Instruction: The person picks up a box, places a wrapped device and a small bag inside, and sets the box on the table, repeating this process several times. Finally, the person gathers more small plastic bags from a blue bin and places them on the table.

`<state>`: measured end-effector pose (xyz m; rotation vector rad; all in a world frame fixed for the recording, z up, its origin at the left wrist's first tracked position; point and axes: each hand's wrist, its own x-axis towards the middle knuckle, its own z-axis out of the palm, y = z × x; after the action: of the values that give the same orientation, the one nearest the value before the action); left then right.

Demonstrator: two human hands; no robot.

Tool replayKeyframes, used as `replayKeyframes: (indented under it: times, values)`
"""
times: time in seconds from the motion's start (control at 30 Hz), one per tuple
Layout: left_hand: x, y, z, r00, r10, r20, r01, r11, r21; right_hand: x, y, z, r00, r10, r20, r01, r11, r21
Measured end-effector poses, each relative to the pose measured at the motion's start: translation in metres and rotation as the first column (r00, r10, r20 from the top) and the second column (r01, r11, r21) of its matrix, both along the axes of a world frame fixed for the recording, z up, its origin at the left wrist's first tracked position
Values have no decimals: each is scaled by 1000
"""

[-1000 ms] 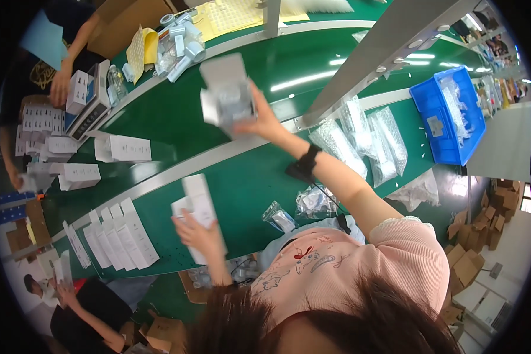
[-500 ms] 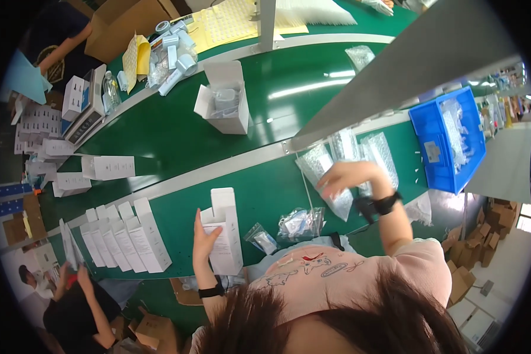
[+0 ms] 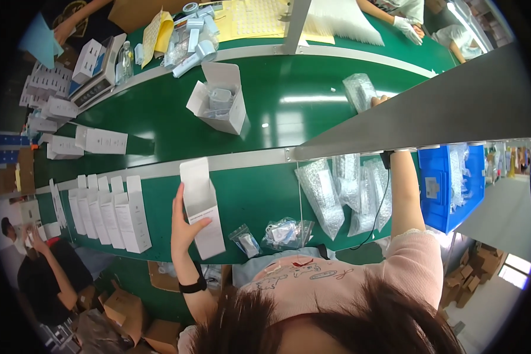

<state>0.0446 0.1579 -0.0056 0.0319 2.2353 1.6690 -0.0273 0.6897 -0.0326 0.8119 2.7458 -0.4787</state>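
Observation:
My left hand [image 3: 187, 227] grips an upright white carton [image 3: 207, 236] with its top flap standing up, thumb across the front and fingers along its left side. My right arm reaches far forward past a grey metal beam [image 3: 436, 103], which hides most of my right hand [image 3: 380, 101]. The fingertips that show are curled at the edge of a bubble-wrap pouch [image 3: 357, 91] on the far green surface. Several more bubble-wrap pouches [image 3: 321, 197] lie nearer me. Small clear bags with parts [image 3: 286, 233] rest by the table's front edge, beside another little bag [image 3: 245, 241].
A row of open white cartons [image 3: 137, 221] stands at left. An open carton with parts [image 3: 221, 112] sits on the far surface. At right is a blue bin [image 3: 433, 200] of clear packages. Co-workers are at lower left, upper left and upper right.
My right hand has moved forward from above the near pouches to the pouch on the far surface. My left hand still holds the carton, now tilted differently. The head view has shifted.

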Motion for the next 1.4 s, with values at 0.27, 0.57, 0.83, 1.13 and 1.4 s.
replayKeyframes:
  times: [0.27, 0.57, 0.83, 1.13, 1.4]
  values:
    - [-35, 66, 14, 860, -323, -394, 166, 909, -382, -22, 39, -39, 958, 65, -279, -3, 977, 214]
    - [-6, 57, -18, 802, -115, -586, 1, 982, -191, 180, -119, 58, 480, -444, -757, -535, 536, -653]
    - [18, 61, -28, 769, 26, -639, -141, 982, -129, 77, -350, 85, 137, -671, -729, -517, 579, -630]
    - [27, 46, -50, 647, 271, -713, -292, 952, 96, 56, -382, 68, 176, -660, -731, -482, 589, -648]
    - [22, 56, -64, 704, 173, -689, -386, 907, -166, 78, -389, 63, 150, 516, -843, -673, 678, 296]
